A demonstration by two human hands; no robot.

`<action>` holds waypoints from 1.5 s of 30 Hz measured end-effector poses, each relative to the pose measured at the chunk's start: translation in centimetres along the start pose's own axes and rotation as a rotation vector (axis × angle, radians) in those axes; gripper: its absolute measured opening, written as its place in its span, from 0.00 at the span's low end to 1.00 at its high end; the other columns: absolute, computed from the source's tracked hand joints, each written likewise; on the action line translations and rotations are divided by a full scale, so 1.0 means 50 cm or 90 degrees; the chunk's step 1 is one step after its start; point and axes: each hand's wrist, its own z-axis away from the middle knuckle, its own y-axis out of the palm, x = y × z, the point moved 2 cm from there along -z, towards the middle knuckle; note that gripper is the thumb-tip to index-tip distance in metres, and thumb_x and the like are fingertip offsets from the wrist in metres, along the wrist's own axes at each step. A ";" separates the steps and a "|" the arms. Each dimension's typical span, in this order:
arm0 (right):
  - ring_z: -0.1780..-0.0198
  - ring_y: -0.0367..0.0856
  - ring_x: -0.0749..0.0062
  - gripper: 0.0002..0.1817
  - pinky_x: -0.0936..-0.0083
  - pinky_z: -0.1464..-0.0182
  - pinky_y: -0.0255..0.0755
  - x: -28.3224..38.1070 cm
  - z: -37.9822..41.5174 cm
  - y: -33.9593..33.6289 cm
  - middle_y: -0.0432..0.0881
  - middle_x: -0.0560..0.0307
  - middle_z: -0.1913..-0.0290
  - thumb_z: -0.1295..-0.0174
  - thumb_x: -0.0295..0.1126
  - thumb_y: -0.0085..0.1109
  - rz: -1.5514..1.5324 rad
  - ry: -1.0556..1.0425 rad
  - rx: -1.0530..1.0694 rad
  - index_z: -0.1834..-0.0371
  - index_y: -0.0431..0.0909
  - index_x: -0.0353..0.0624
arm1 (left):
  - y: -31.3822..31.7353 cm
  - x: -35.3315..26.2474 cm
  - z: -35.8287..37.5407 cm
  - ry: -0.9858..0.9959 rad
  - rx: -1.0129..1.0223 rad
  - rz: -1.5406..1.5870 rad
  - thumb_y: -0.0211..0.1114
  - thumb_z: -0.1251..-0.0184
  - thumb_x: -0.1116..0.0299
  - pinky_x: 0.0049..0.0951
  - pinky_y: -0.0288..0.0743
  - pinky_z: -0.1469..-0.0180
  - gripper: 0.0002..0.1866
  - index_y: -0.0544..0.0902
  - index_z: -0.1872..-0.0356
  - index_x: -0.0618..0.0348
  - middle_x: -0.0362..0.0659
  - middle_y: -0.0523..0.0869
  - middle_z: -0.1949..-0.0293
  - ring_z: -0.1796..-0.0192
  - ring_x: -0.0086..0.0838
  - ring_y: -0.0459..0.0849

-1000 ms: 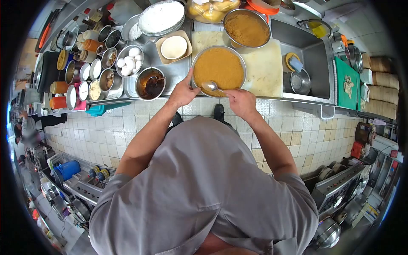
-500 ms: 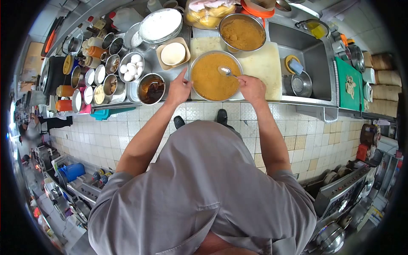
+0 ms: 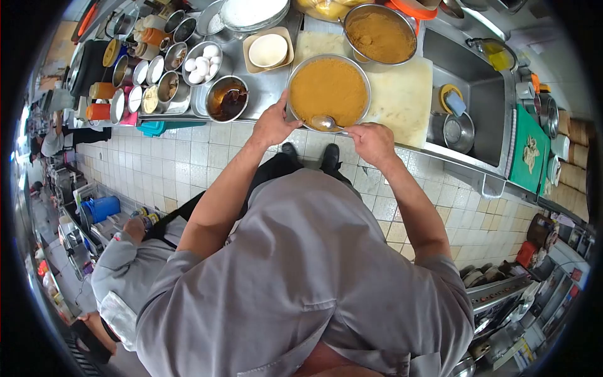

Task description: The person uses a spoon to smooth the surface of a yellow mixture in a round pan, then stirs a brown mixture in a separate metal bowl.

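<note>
A round metal pan (image 3: 329, 89) holds an even layer of golden-brown crumbs at the counter's front edge. My right hand (image 3: 372, 142) is closed around the handle of a metal spoon (image 3: 324, 122). The spoon's bowl rests on the crumbs by the pan's near rim. At the pan's left side is my left hand (image 3: 274, 127), thumb and forefinger apart, the forefinger along the outside of the rim. Behind the pan stands a deeper pot (image 3: 380, 36) of similar crumbs.
A pale cutting board (image 3: 402, 103) lies under the pan, left of the sink (image 3: 461, 69). Left of my hands are a bowl of dark liquid (image 3: 227, 99), a bowl of eggs (image 3: 203, 65) and several containers. Another person (image 3: 119, 270) is close behind me on the left.
The spoon has come from the upper right of the crumbs to the near rim. My view has shifted, and another person now appears behind me at the left.
</note>
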 end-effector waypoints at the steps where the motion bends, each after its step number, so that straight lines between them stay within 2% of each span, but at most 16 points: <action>1: 0.55 0.94 0.57 0.10 0.58 0.51 0.86 0.001 -0.001 -0.001 0.96 0.57 0.57 0.27 0.37 0.65 -0.007 -0.015 -0.012 0.53 0.96 0.58 | -0.002 -0.001 -0.006 -0.001 0.009 -0.004 0.82 0.34 0.52 0.42 0.84 0.39 0.62 0.51 0.08 0.56 0.52 0.88 0.50 0.46 0.45 0.90; 3: 0.55 0.94 0.57 0.10 0.57 0.52 0.87 0.005 -0.011 -0.003 0.96 0.58 0.57 0.27 0.36 0.65 -0.015 -0.047 -0.037 0.53 0.96 0.58 | -0.006 -0.005 -0.011 0.002 0.011 -0.003 0.80 0.33 0.50 0.43 0.84 0.38 0.61 0.50 0.08 0.55 0.53 0.90 0.50 0.44 0.46 0.91; 6: 0.55 0.94 0.56 0.10 0.57 0.52 0.87 0.026 -0.026 0.009 0.96 0.56 0.57 0.28 0.36 0.65 0.014 -0.004 0.017 0.54 0.96 0.57 | -0.007 -0.002 -0.005 -0.004 0.028 -0.006 0.79 0.33 0.49 0.44 0.85 0.36 0.61 0.49 0.07 0.55 0.54 0.93 0.47 0.41 0.47 0.92; 15: 0.56 0.93 0.54 0.10 0.55 0.52 0.86 0.058 -0.076 0.027 0.95 0.54 0.57 0.28 0.38 0.65 0.053 0.005 0.025 0.54 0.96 0.58 | -0.026 -0.004 -0.005 0.019 0.051 0.005 0.77 0.32 0.50 0.47 0.84 0.33 0.59 0.49 0.08 0.55 0.58 0.92 0.42 0.38 0.52 0.91; 18: 0.56 0.93 0.53 0.10 0.54 0.51 0.86 0.065 -0.110 0.027 0.95 0.54 0.57 0.27 0.39 0.64 0.008 -0.012 -0.024 0.54 0.96 0.59 | -0.035 -0.008 -0.010 0.024 0.064 -0.018 0.77 0.32 0.48 0.49 0.83 0.32 0.60 0.49 0.08 0.55 0.59 0.91 0.39 0.36 0.52 0.90; 24: 0.53 0.93 0.52 0.12 0.54 0.48 0.86 0.073 -0.180 0.012 0.95 0.54 0.57 0.27 0.37 0.61 0.055 0.025 0.040 0.52 0.96 0.58 | -0.050 -0.008 -0.029 0.046 0.088 -0.070 0.77 0.33 0.46 0.48 0.83 0.31 0.61 0.49 0.08 0.54 0.59 0.90 0.37 0.34 0.51 0.89; 30: 0.51 0.93 0.52 0.13 0.54 0.45 0.85 0.066 -0.242 -0.021 0.94 0.53 0.53 0.26 0.37 0.59 0.126 0.001 -0.015 0.51 0.95 0.58 | -0.072 -0.011 -0.074 0.083 0.085 -0.101 0.77 0.34 0.48 0.48 0.84 0.33 0.61 0.49 0.08 0.53 0.57 0.91 0.37 0.35 0.50 0.90; 33: 0.51 0.93 0.51 0.12 0.53 0.44 0.85 0.040 -0.264 -0.021 0.94 0.54 0.54 0.26 0.36 0.59 0.119 0.012 -0.014 0.52 0.94 0.57 | -0.076 -0.005 -0.089 0.102 0.082 -0.102 0.75 0.32 0.48 0.47 0.83 0.32 0.58 0.50 0.07 0.49 0.57 0.91 0.36 0.35 0.51 0.90; 36: 0.51 0.92 0.50 0.12 0.52 0.44 0.84 0.037 -0.274 -0.031 0.94 0.53 0.55 0.26 0.37 0.58 0.103 0.022 -0.017 0.53 0.93 0.57 | -0.127 -0.057 -0.048 0.009 0.135 -0.129 0.74 0.32 0.57 0.49 0.80 0.29 0.55 0.53 0.07 0.39 0.62 0.88 0.33 0.32 0.55 0.87; 39: 0.50 0.92 0.49 0.12 0.51 0.45 0.84 0.014 -0.287 -0.042 0.94 0.52 0.54 0.25 0.38 0.58 0.115 0.023 -0.028 0.52 0.93 0.58 | -0.083 -0.013 -0.082 0.046 0.076 -0.074 0.72 0.32 0.57 0.49 0.80 0.28 0.54 0.52 0.07 0.32 0.61 0.89 0.34 0.31 0.55 0.87; 42: 0.50 0.92 0.48 0.12 0.49 0.46 0.83 -0.011 -0.285 -0.044 0.94 0.50 0.55 0.25 0.39 0.58 0.100 0.061 0.000 0.51 0.93 0.58 | -0.079 -0.027 -0.073 0.018 0.081 -0.062 0.75 0.33 0.52 0.49 0.80 0.29 0.59 0.47 0.07 0.39 0.63 0.89 0.35 0.32 0.56 0.87; 45: 0.50 0.92 0.46 0.12 0.48 0.46 0.83 -0.034 -0.274 -0.048 0.93 0.48 0.54 0.25 0.39 0.58 0.082 0.092 -0.014 0.52 0.92 0.58 | -0.057 -0.030 -0.073 0.057 0.070 -0.115 0.77 0.35 0.46 0.49 0.80 0.29 0.64 0.43 0.07 0.48 0.65 0.90 0.39 0.34 0.57 0.88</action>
